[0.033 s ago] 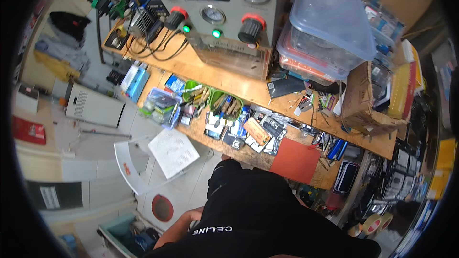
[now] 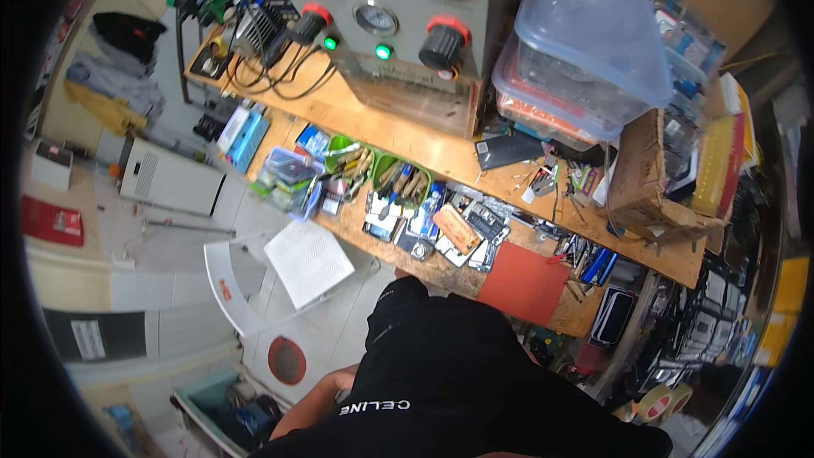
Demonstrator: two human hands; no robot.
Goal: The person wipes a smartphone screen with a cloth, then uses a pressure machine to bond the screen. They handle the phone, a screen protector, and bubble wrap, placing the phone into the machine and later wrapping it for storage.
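Observation:
My left hand is at the lower left, beside the black shirt on my body. The shirt hides its fingers, so I cannot make out whether it holds anything. My right hand does not show. In front of my body, an orange-red mat lies on the wooden workbench. Left of the mat are an orange-tan phone-shaped piece and several opened phone parts. Two green bins hold wooden-handled tools. Neither of my hands is seen touching these things.
A grey machine with gauges, knobs and a screen stands on the raised shelf. Clear plastic boxes and a cardboard box crowd the right. At left are a white chair and a teal container.
The whole view has shifted very slightly. My left hand stays beside my body, and nothing on the workbench has visibly moved.

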